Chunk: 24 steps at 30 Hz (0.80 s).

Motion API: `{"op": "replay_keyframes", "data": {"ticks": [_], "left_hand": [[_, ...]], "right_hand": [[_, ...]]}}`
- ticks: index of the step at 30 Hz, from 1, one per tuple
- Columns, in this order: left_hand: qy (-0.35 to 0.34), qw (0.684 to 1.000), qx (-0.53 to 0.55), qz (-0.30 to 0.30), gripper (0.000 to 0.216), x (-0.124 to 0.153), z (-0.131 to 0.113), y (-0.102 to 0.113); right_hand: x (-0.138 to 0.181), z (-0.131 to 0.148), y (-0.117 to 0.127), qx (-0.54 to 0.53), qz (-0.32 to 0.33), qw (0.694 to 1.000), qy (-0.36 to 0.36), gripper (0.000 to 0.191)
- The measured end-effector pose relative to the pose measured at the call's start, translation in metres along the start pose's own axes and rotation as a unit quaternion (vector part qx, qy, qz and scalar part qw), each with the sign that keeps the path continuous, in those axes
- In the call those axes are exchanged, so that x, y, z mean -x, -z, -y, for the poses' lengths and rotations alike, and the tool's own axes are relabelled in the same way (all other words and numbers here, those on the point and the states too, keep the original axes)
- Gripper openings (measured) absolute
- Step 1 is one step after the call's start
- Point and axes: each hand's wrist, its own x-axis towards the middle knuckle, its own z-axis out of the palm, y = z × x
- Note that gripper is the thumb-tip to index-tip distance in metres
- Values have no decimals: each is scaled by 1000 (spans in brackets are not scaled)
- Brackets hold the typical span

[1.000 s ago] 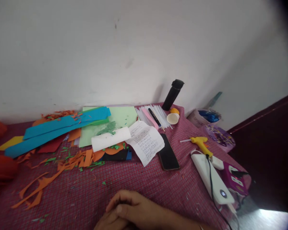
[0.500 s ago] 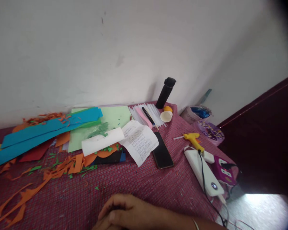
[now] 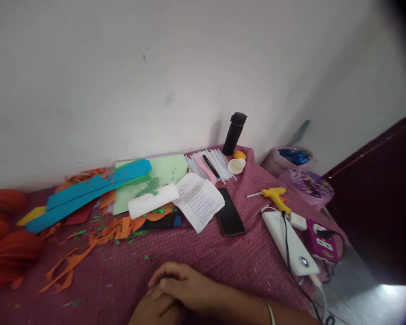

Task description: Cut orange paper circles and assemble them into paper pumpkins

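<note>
My right hand reaches in from the lower right, a bangle on its wrist. It rests clasped over my left hand at the table's front, thumb and fingers curled round it. My left hand's fingers are mostly hidden beneath it, and no object shows between the hands. Beyond them lie a handwritten sheet of paper, a black phone partly under its edge, and a white roll. Orange paper strips and green scraps are scattered to the left.
Blue strips lie on pale green sheets. White sticks, a black bottle and a paper cup stand or lie farther back. At right are a yellow glue gun, white power bank and purple socket box. Orange-red rounded objects sit left.
The view has swung left, bringing the orange-red rounded objects into sight and showing more of my hands. My hands stay clasped; the things on the table look unmoved.
</note>
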Motion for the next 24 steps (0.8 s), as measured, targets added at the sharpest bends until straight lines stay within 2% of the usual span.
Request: {"op": "replay_keyframes", "data": {"ticks": [2,4,6,8,11,13,16,19,24], "left_hand": [[-41,999,-10,-12,33,-16,-14,19],[-78,996,-51,9,25,-28,-24,45],[-84,992,-93,13,22,-37,-24,75],[-41,991,-128,-12,23,-44,-8,101],[67,980,-178,-64,20,-60,36,128],[156,966,-193,-72,23,-78,69,132],[211,957,-184,-75,41,-105,104,123],[243,951,-184,-52,56,-125,122,108],[248,947,-198,-47,49,-135,141,95]], "right_hand": [[-1,0,-3,-17,-9,1000,17,24],[-1,-1,-6,-42,-34,998,40,24],[1,1,-7,-69,-64,994,49,25],[6,7,-4,-79,-73,993,51,24],[11,18,5,-58,-44,995,62,18],[8,21,11,-39,-15,998,51,12],[-6,15,16,-18,12,1000,8,6],[-20,5,19,-10,2,1000,-22,7],[-21,0,22,-5,37,999,-35,18]]}}
